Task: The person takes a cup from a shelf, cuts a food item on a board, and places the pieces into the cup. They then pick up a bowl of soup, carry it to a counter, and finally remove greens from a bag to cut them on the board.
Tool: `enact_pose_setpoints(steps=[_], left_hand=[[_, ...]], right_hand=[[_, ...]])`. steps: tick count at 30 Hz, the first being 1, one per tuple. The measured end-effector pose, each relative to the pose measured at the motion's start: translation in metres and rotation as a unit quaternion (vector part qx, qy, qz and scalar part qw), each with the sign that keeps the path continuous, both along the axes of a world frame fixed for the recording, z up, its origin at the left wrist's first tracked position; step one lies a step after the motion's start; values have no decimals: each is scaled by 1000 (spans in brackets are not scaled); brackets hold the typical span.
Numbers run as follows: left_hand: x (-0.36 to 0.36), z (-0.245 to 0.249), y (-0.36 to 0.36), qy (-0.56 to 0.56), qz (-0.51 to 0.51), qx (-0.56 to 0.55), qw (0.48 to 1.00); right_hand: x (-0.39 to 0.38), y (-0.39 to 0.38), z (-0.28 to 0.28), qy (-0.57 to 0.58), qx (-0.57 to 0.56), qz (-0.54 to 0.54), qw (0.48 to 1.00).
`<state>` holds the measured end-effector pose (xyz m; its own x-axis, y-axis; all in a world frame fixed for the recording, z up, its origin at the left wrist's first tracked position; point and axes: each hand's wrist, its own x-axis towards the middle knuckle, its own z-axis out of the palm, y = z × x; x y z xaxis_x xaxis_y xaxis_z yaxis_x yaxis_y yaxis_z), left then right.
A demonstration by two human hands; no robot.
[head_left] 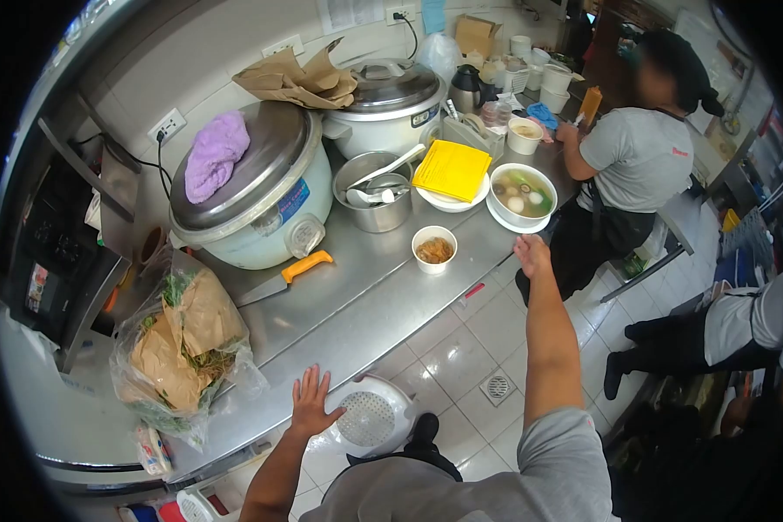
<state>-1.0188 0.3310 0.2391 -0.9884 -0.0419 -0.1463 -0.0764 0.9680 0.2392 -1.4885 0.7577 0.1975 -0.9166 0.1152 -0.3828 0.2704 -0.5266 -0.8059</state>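
Note:
My left hand (311, 401) is spread open above the front edge of the steel counter (339, 300), holding nothing. My right hand (532, 254) reaches out just below a white bowl of soup (522, 193), which stands on a white plate (515, 219) at the counter's edge. Its fingers are loosely bent, with nothing visible in them and a small gap to the plate. The soup holds pale round pieces and greens. Left of it stands a white paper cup (434, 250) with brown food. Yellow napkins (451, 170) lie on another white dish beside the bowl.
Two large rice cookers (252, 187) line the wall, one with a purple cloth (217, 157). An orange-handled knife (296, 272) lies near a bag of greens (187, 344). A steel pot (374, 191) holds ladles. A co-worker (639, 157) stands right; a white stool (370, 416) is below.

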Motion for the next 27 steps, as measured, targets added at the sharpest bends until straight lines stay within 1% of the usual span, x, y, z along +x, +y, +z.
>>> enact_pose_setpoints(steps=[2, 4, 6, 7, 8, 9, 10, 11, 12, 13, 14, 15, 16, 17, 18, 19, 20, 21, 22, 23, 24, 25, 26, 27], left_hand=[[1, -1, -1, 6, -1, 0, 1000], [3, -1, 0, 8, -2, -3, 1000], [3, -3, 0, 8, -12, -4, 1000], [5, -5, -1, 14, -10, -2, 1000], [5, -6, -2, 22, -7, 0, 1000], [6, -7, -4, 22, -18, 4, 1000], [7, -9, -5, 30, -21, 7, 999], [8, -9, -7, 38, -24, 10, 999], [9, -10, -8, 41, -37, 15, 998], [10, -10, -9, 48, -39, 25, 998], [11, -9, -10, 55, -43, 35, 997], [11, -6, -11, 57, -58, 40, 996], [14, -2, -11, 60, -79, 29, 995], [18, -1, -12, 62, -102, 18, 993], [22, -3, -14, 58, -122, 22, 991], [24, -5, -17, 97, -136, 25, 986], [23, -8, -19, 138, -160, 31, 977], [25, -13, -23, 135, -207, 37, 968], [26, -19, -26, 154, -230, 15, 961], [28, -23, -26, 174, -264, -2, 949], [30, -19, -27, 165, -302, -10, 939], [29, -33, -33, 157, -308, -9, 938], [26, -50, -36, 153, -313, -8, 937], [27, -46, -32, 150, -317, -23, 936]], right_hand=[[39, -6, 11, -6, 16, 6, 1000], [91, -14, 3, -12, 33, 4, 999], [154, -13, -33, -33, 76, 52, 995], [192, -9, -62, -70, 66, 78, 992], [241, -13, -71, -118, 58, 97, 987], [291, -13, -99, -140, 63, 108, 982], [346, -16, -123, -191, 46, 110, 974], [400, -11, -159, -234, 84, 157, 956], [464, -14, -171, -280, 71, 163, 943], [523, -21, -173, -317, 112, 178, 925], [581, -24, -185, -356, 131, 169, 909], [633, -21, -192, -256, 285, 325, 865], [690, -15, -198, -147, 423, 462, 765], [743, -14, -237, -263, 381, 432, 774], [791, -11, -241, -257, 345, 427, 795], [814, -11, -233, -72, 564, 594, 570], [851, -9, -263, -116, 573, 577, 569], [869, -20, -246, -216, 534, 505, 643], [887, -37, -226, -272, 540, 417, 678], [908, -54, -216, -294, 547, 298, 725], [918, -77, -194, -281, 622, 319, 658], [940, -96, -217, -346, 447, 133, 814], [947, -124, -202, -305, 390, 36, 868], [950, -159, -186, -331, 366, -40, 869]])
